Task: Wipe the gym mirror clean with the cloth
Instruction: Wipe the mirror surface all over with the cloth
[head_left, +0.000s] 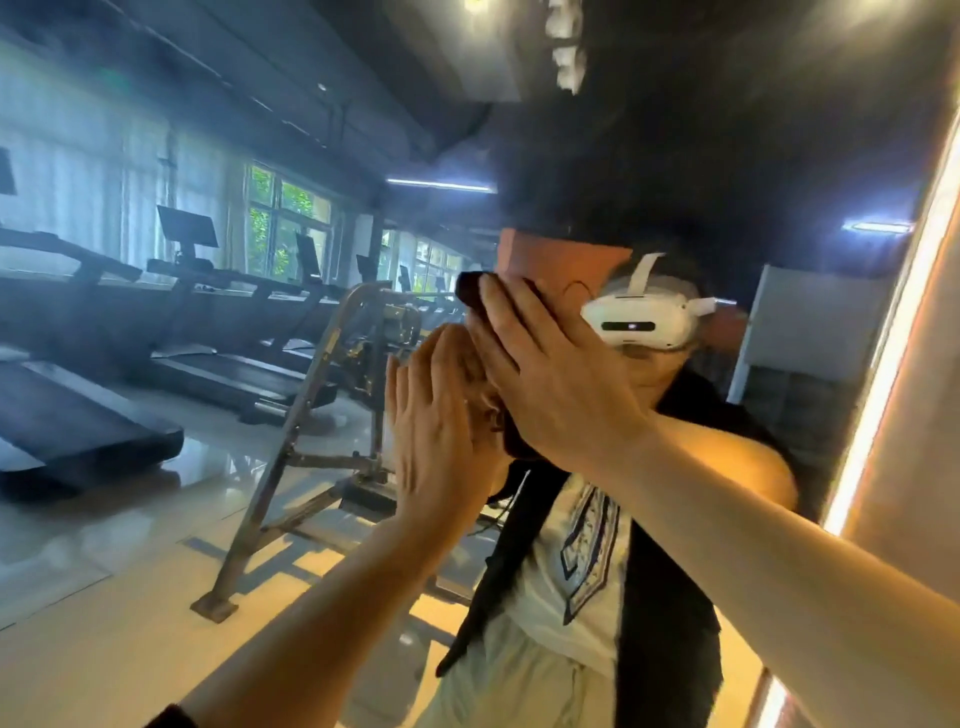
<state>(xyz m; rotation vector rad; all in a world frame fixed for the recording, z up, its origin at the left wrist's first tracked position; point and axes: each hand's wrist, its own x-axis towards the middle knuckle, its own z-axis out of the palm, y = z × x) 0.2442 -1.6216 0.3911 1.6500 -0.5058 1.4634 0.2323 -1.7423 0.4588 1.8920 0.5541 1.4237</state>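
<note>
The gym mirror (218, 322) fills almost the whole view and reflects the room and me. My right hand (550, 379) reaches in from the right and lies flat on a dark cloth (470, 291), pressing it against the glass at head height. The cloth shows above my fingertips and below my palm. My left hand (436, 421) comes up from the lower left with its fingers straight and held together. It stands edge-on just left of the cloth with nothing in it. I cannot tell whether it touches the glass.
A glowing light strip (883, 374) runs along the mirror's right edge beside a wall. The reflection shows treadmills (78, 415), a metal exercise frame (306, 415), windows and a glossy floor behind me.
</note>
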